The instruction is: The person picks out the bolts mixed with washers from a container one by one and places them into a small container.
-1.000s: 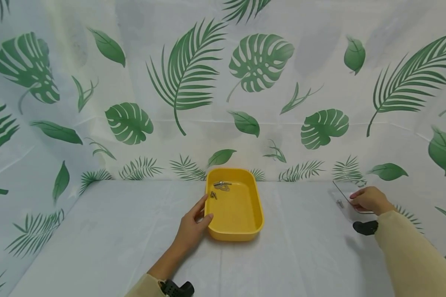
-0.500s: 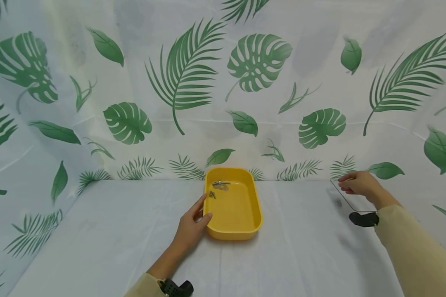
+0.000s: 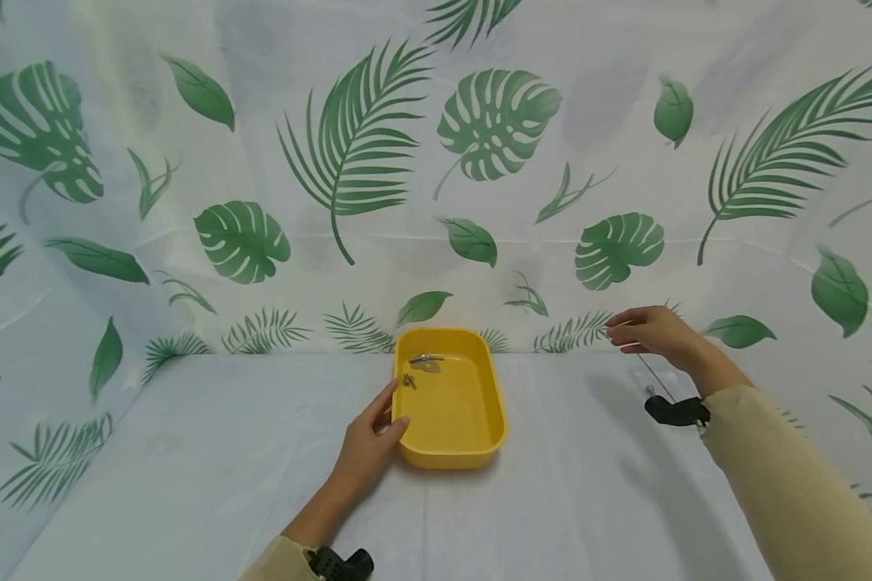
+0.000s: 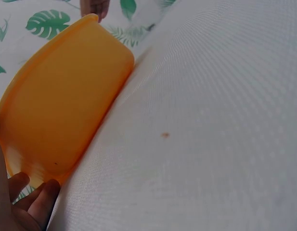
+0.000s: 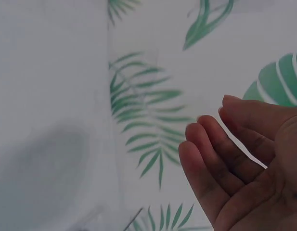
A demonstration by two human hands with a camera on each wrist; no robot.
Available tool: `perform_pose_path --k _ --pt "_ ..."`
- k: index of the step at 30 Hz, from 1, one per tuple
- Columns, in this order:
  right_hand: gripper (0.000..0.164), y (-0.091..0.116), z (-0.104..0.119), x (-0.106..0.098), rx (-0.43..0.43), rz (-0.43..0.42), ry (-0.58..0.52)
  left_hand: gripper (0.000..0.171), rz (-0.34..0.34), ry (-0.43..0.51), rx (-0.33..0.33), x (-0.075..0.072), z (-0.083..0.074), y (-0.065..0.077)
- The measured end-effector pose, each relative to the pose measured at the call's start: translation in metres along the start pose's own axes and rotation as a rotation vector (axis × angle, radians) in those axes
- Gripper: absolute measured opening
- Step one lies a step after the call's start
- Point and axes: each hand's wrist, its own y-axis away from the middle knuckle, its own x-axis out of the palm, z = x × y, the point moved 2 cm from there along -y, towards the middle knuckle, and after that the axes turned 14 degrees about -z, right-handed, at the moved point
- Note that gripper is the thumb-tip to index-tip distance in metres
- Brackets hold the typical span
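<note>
My left hand (image 3: 366, 444) holds the left side of a yellow tray (image 3: 450, 415), thumb at the rim; in the left wrist view its fingers (image 4: 45, 199) curl against the near end of the tray. Inside the tray are a metal bolt-like piece (image 3: 426, 357), flat washer-like pieces (image 3: 427, 367) and small screws (image 3: 408, 381). My right hand (image 3: 654, 332) is raised at the back right, near a clear container's thin edge (image 3: 656, 376). In the right wrist view its fingers are loosely bent, thumb close to the index finger, with nothing visible between them.
A small metal piece (image 3: 650, 390) shows by the clear container, partly behind the black wrist camera (image 3: 676, 411). White cloth (image 3: 262, 452) covers the table. Behind it stands a leaf-printed backdrop (image 3: 509, 266).
My right hand has risen out of the clear container and moved left toward the tray. My left hand keeps its hold on the tray. The head view has shifted slightly.
</note>
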Motion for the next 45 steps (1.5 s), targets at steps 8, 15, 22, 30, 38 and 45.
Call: perform_pose_path --k 8,15,22,30,38,45 --pt "0.051 0.002 0.038 0.024 -0.040 0.069 -0.108 0.061 -0.006 0.008 0.000 -0.003 -0.003 0.000" --pt "0.047 0.008 0.065 0.051 -0.024 0.121 -0.136 0.062 0.010 0.026 -0.014 -0.002 -0.002 0.001" --pt "0.043 0.012 0.094 0.094 -0.037 0.204 -0.210 0.061 -0.005 0.017 -0.016 -0.003 0.000 0.000" --pt "0.039 0.014 0.118 0.137 0.020 0.284 -0.270 0.062 0.006 0.020 -0.035 -0.001 -0.002 0.000" --pt "0.041 0.007 0.132 0.167 0.096 0.313 -0.236 0.063 0.007 0.028 -0.031 0.001 -0.004 0.000" --pt "0.043 0.004 0.135 0.189 0.142 0.323 -0.245 0.062 0.001 0.024 -0.036 0.000 -0.003 -0.002"
